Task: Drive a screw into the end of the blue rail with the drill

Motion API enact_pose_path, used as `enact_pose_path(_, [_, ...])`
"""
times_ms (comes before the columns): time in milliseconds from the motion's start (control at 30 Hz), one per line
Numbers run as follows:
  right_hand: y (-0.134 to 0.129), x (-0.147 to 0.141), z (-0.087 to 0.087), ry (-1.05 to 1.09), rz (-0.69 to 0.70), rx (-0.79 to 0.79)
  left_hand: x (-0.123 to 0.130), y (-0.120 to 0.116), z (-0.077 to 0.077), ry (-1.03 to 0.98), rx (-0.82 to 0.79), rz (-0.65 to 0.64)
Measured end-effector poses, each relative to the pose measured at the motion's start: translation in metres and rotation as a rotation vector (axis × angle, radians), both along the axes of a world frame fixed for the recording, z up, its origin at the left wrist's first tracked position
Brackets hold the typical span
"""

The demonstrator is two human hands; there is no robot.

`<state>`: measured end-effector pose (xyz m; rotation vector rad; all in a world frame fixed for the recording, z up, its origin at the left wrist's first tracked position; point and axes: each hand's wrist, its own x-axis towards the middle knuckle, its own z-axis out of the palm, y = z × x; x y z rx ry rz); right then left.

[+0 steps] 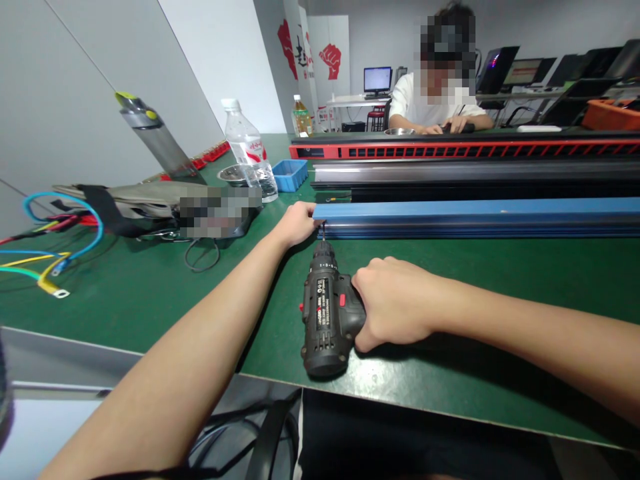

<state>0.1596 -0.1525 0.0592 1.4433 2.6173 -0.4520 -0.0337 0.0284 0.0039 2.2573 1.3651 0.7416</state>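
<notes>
My right hand [395, 300] is wrapped round the grip of a black cordless drill [325, 320] lying sideways just above or on the bench. The drill's bit [323, 231] points away from me and meets the near side of a long blue rail [450, 217] close to its left end. At that same end, my left hand [300, 223] is closed on the rail, its fingertips partly hidden beside the bit. Whether a screw sits at the tip is too small to tell.
Behind the blue rail lie a grey metal rail [440, 173] and a red slotted strip [450, 150]. To the left stand a clear water bottle [250, 153], a blue bin [291, 175], a grey bag [135, 207] and coloured cables [60, 260]. A person [440, 100] sits across the green bench [450, 380].
</notes>
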Motion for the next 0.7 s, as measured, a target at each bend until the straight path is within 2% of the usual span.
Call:
enact_pose_path(300, [0.003, 0.000, 0.000, 0.001, 0.025, 0.010, 0.000, -0.004, 0.005, 0.039, 0.023, 0.010])
enact_pose_path(467, [0.002, 0.005, 0.003, 0.019, 0.040, -0.043, 0.002, -0.006, 0.011, 0.089, 0.026, 0.080])
enact_pose_path(600, [-0.012, 0.032, 0.011, 0.003, 0.040, -0.072, 0.000, -0.002, 0.011, 0.146, 0.019, 0.116])
enact_pose_path(700, [-0.022, 0.076, 0.009, 0.139, 0.012, -0.221, -0.005, 0.002, 0.007, 0.169, 0.010, 0.090])
